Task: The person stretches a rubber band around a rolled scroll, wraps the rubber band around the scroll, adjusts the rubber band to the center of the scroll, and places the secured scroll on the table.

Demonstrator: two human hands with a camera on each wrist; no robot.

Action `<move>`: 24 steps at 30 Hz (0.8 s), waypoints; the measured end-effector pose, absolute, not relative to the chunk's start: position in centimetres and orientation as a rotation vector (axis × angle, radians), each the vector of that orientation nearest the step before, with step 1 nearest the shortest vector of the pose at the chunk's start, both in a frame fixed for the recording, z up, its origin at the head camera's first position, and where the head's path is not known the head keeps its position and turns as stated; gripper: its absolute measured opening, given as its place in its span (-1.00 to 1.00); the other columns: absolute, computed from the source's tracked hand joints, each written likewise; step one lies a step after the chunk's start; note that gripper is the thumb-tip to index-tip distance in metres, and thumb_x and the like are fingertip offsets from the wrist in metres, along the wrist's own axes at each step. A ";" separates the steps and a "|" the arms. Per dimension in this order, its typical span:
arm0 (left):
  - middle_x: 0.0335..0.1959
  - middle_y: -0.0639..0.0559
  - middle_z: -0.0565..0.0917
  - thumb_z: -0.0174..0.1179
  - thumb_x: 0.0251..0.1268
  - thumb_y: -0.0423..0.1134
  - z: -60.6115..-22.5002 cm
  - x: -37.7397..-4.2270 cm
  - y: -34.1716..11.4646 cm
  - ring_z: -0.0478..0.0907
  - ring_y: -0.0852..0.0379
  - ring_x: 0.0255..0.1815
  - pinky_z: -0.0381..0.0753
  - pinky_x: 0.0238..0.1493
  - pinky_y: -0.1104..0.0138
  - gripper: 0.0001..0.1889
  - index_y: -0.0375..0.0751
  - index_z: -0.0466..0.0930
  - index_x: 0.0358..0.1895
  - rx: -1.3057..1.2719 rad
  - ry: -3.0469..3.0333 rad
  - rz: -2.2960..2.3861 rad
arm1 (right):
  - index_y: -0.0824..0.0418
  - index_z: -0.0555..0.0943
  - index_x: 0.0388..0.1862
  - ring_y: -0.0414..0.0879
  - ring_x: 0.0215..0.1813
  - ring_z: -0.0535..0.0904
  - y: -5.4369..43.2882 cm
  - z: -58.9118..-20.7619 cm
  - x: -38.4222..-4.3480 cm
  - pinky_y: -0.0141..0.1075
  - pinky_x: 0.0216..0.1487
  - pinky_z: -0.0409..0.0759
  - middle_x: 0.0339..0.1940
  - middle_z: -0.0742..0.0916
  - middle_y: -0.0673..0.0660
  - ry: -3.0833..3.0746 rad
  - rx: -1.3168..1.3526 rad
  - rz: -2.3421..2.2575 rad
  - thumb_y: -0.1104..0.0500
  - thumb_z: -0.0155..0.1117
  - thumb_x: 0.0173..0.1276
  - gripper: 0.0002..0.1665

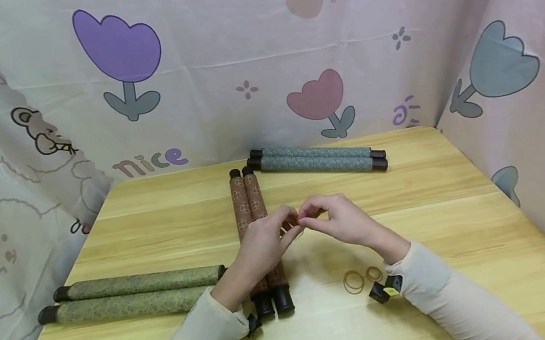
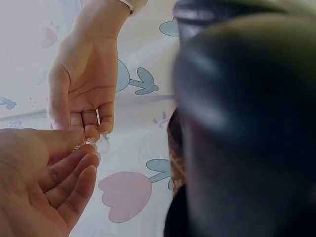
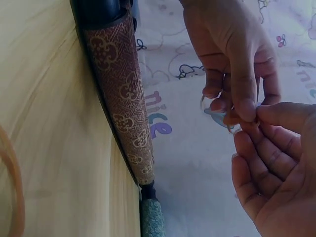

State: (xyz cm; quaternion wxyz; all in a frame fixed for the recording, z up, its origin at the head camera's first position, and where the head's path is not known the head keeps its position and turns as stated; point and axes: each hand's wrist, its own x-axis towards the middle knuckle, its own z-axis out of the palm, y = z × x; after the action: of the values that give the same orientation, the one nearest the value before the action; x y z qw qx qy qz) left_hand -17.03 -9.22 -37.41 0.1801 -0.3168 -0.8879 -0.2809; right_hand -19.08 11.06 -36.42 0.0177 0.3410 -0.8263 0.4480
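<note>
My left hand (image 1: 262,245) and right hand (image 1: 347,220) meet fingertip to fingertip over the table. Between thumbs and fingers they pinch a thin tan rubber band (image 3: 232,120), mostly hidden by the fingertips. Two brown patterned scrolls (image 1: 253,193) with black end knobs lie side by side, pointing away from me. My left hand and wrist pass above them and cover their middle. In the left wrist view a black scroll knob (image 2: 247,98) looms large and blurred at the right.
Several loose rubber bands (image 1: 354,282) lie on the wooden table (image 1: 432,316) near my right wrist. Two green scrolls (image 1: 134,304) lie crosswise at the left, partly under my left forearm. Two blue-grey scrolls (image 1: 319,163) rest at the back, before a printed cloth (image 1: 221,107).
</note>
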 end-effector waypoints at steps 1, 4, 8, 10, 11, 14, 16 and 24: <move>-0.29 0.14 0.73 0.32 0.30 -0.24 -37.4 -17.0 -9.2 0.66 0.27 -0.39 0.58 -0.45 0.42 -0.84 -0.10 0.57 -0.12 -0.896 -2.505 -0.799 | 0.08 0.69 -0.22 -0.22 -0.20 0.65 11.0 -36.4 -19.1 -0.13 -0.12 0.63 -0.29 0.73 -0.12 -2.564 1.052 1.424 0.18 0.31 0.39 -0.95; -0.29 0.11 0.73 0.30 0.29 -0.31 -37.4 -17.0 -9.2 0.67 0.26 -0.39 0.57 -0.48 0.45 -0.83 -0.13 0.56 -0.11 -0.900 -2.500 -0.815 | 0.08 0.70 -0.22 -0.21 -0.20 0.65 10.9 -36.4 -19.0 -0.12 -0.10 0.63 -0.30 0.74 -0.11 -2.553 1.029 1.472 0.17 0.31 0.38 -0.95; -0.32 0.11 0.73 0.29 0.29 -0.34 -37.3 -16.9 -9.2 0.67 0.27 -0.40 0.56 -0.50 0.47 -0.84 -0.13 0.60 -0.11 -0.889 -2.488 -0.794 | 0.07 0.70 -0.21 -0.23 -0.21 0.66 10.8 -36.5 -19.0 -0.17 -0.12 0.63 -0.29 0.76 -0.06 -2.554 1.007 1.434 0.16 0.32 0.38 -0.94; -0.34 0.13 0.74 0.29 0.28 -0.34 -37.3 -17.0 -9.2 0.66 0.28 -0.41 0.57 -0.48 0.44 -0.88 -0.11 0.65 -0.15 -0.878 -2.474 -0.765 | 0.07 0.70 -0.21 -0.25 -0.22 0.66 10.9 -36.6 -19.0 -0.21 -0.14 0.63 -0.30 0.76 -0.04 -2.564 0.992 1.399 0.16 0.32 0.38 -0.94; -0.35 0.14 0.74 0.30 0.27 -0.34 -37.3 -17.0 -9.2 0.66 0.28 -0.41 0.58 -0.46 0.43 -0.90 -0.10 0.68 -0.18 -0.874 -2.465 -0.756 | 0.07 0.70 -0.21 -0.25 -0.22 0.66 10.9 -36.6 -19.0 -0.22 -0.15 0.63 -0.30 0.76 -0.02 -2.569 0.985 1.387 0.15 0.32 0.39 -0.94; -0.37 0.15 0.74 0.31 0.25 -0.34 -37.3 -17.1 -9.4 0.66 0.28 -0.41 0.61 -0.42 0.38 -0.92 -0.08 0.72 -0.25 -0.878 -2.442 -0.739 | 0.06 0.70 -0.21 -0.26 -0.23 0.65 11.1 -36.6 -19.0 -0.23 -0.17 0.62 -0.31 0.76 -0.03 -2.587 0.970 1.360 0.13 0.30 0.40 -0.93; -0.37 0.14 0.73 0.30 0.26 -0.34 -37.2 -17.1 -9.4 0.66 0.27 -0.40 0.62 -0.40 0.38 -0.93 -0.08 0.72 -0.27 -0.886 -2.438 -0.744 | 0.05 0.70 -0.21 -0.25 -0.23 0.65 11.3 -36.5 -19.1 -0.21 -0.18 0.62 -0.32 0.75 -0.06 -2.593 0.960 1.357 0.12 0.30 0.40 -0.92; -0.36 0.15 0.72 0.30 0.28 -0.32 -36.9 -17.1 -9.7 0.65 0.27 -0.39 0.61 -0.38 0.40 -0.96 -0.07 0.70 -0.29 -0.861 -2.454 -0.790 | 0.12 0.64 -0.16 -0.20 -0.23 0.63 11.3 -36.5 -19.3 -0.17 -0.20 0.62 -0.31 0.71 -0.07 -2.594 0.979 1.421 0.14 0.28 0.42 -0.91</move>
State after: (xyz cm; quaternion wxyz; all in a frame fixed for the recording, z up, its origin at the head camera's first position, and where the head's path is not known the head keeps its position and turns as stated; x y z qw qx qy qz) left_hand -17.12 -9.73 -36.92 0.2101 -0.3098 -0.8827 -0.2842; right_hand -19.33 11.31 -36.51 0.0131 0.3144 -0.8325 0.4559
